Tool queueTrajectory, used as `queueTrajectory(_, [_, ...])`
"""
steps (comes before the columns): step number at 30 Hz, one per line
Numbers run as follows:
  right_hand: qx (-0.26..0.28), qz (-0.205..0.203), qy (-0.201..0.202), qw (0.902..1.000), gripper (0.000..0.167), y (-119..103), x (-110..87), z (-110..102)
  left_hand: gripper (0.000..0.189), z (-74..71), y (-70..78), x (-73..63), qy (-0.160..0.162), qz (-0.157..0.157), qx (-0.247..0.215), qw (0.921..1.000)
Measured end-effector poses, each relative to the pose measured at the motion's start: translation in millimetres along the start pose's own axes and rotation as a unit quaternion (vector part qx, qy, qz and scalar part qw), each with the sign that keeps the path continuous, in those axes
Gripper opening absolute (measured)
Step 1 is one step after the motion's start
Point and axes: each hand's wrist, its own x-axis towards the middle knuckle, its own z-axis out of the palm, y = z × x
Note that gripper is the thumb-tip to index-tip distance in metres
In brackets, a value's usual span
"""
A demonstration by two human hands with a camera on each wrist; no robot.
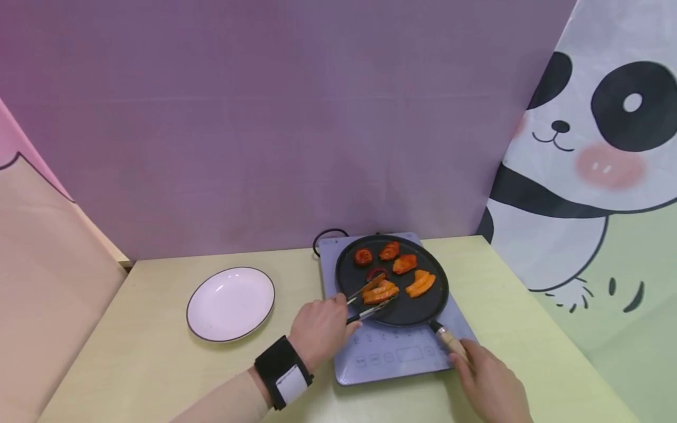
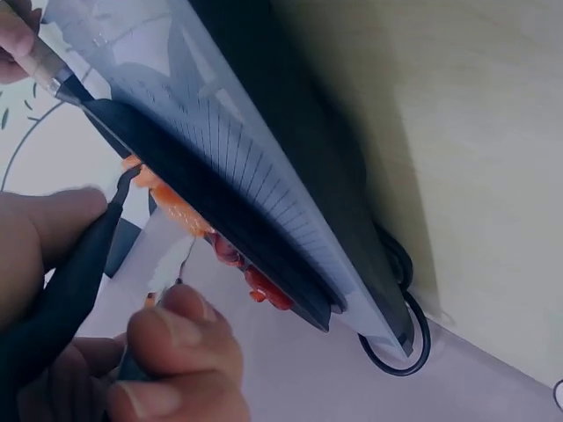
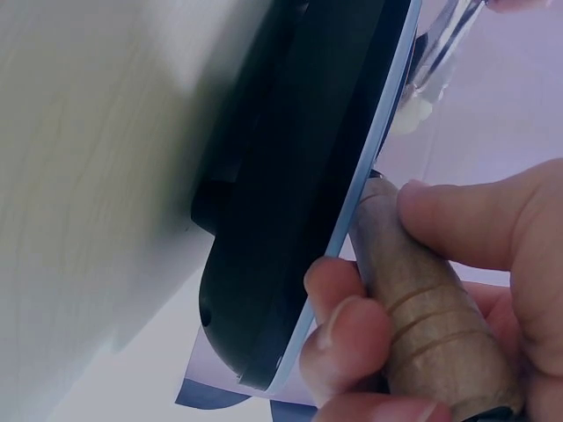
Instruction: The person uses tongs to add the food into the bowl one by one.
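Observation:
My left hand (image 1: 321, 329) holds black-handled metal tongs (image 1: 365, 315), whose arms straddle orange-glazed slices (image 1: 379, 292) in the black frying pan (image 1: 407, 310). In the left wrist view, one dark tong arm (image 2: 66, 290) runs between thumb and fingers toward the food. My right hand (image 1: 493, 382) grips the pan's wooden handle (image 3: 431, 308), thumb on one side and fingers on the other. Also in the pan are plain orange slices (image 1: 420, 284), two reddish glazed pieces (image 1: 404, 264), a round red piece (image 1: 363, 257) and a dark red one (image 1: 376, 272) partly behind the tongs.
Under the pan lies a flat grey-lilac induction cooktop (image 1: 365, 370), with a black cable (image 1: 317, 238) at its back left corner. A white plate (image 1: 231, 304) with a dark rim sits left on the pale wooden table (image 1: 158, 352). Purple cloth (image 1: 264, 147) hangs behind.

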Motion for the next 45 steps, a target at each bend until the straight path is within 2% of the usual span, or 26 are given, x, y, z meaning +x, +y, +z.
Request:
queueTrajectory(7, [0.0, -0.005, 0.01, 0.9999, 0.017, -1.2, -0.1, -0.2, 0.048, 2.2, -6.8, -9.5, -0.003, -0.018, -0.01, 0.9998])
queueTrajectory(10, [-0.001, -0.001, 0.008, 1.0, 0.016, -1.1, -0.1, 0.0, 0.045, 2.4, -9.0, -12.2, -0.006, -0.017, -0.019, 0.9997])
queueTrajectory(16, [0.0, 0.005, 0.001, 1.0, 0.016, -0.4, -0.2, 0.4, 0.042, 1.7, -7.6, -12.8, -0.018, -0.009, -0.025, 0.9995])
queueTrajectory(28, [0.0, -0.006, 0.014, 0.9999, 0.015, -0.6, -0.3, 1.0, 0.044, 3.5, -4.5, -11.6, -0.007, 0.002, -0.013, 0.9999])
queueTrajectory(36, [0.001, 0.005, 0.0, 1.0, 0.017, -0.7, -0.3, 0.4, 0.05, 4.0, -5.9, -16.4, -0.003, -0.024, -0.047, 0.9986])
queueTrajectory(41, [-0.004, 0.017, -0.017, 0.9997, 0.019, -1.6, 0.4, -1.7, 0.055, 3.2, -10.4, -27.5, -0.026, -0.055, -0.085, 0.9945])
queueTrajectory(45, [-0.006, 0.017, -0.013, 0.9998, 0.017, -2.7, 0.0, -2.3, 0.055, 1.5, -15.5, -40.1, -0.015, -0.069, -0.096, 0.9929])
